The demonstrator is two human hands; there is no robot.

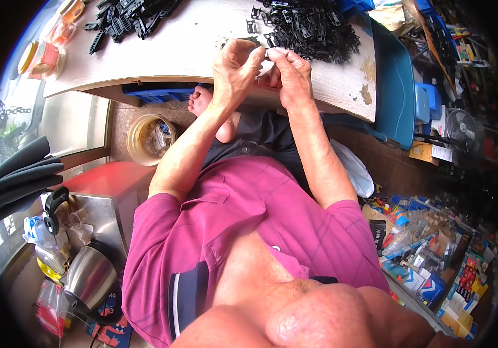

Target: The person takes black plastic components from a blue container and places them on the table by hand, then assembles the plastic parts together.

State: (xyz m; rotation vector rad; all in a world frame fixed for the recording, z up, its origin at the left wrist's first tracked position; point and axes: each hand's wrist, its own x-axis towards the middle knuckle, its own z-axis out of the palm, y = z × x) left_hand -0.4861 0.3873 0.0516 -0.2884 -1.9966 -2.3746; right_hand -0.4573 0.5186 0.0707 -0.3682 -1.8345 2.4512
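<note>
Over the front edge of the table, my left hand (pixel 234 74) and my right hand (pixel 293 76) are close together with fingers pinched. Between their fingertips is a small black plastic piece (pixel 266 54), mostly covered by the thumbs and fingers. Just beyond my right hand lies a heap of small black plastic clips (pixel 316 32). A looser pile of long black ridged plastic strips (pixel 126 18) rests farther left on the table. Several single clips (pixel 252 26) lie apart at the heap's left side.
The pale table (pixel 194 49) has a worn right end. Lidded jars (pixel 43 59) stand at its left. A blue-green bin (pixel 393 87) adjoins its right end. Below on the floor is a round bucket (pixel 150 139). A steel kettle (pixel 92 275) sits at lower left, and boxes (pixel 429 284) crowd the lower right.
</note>
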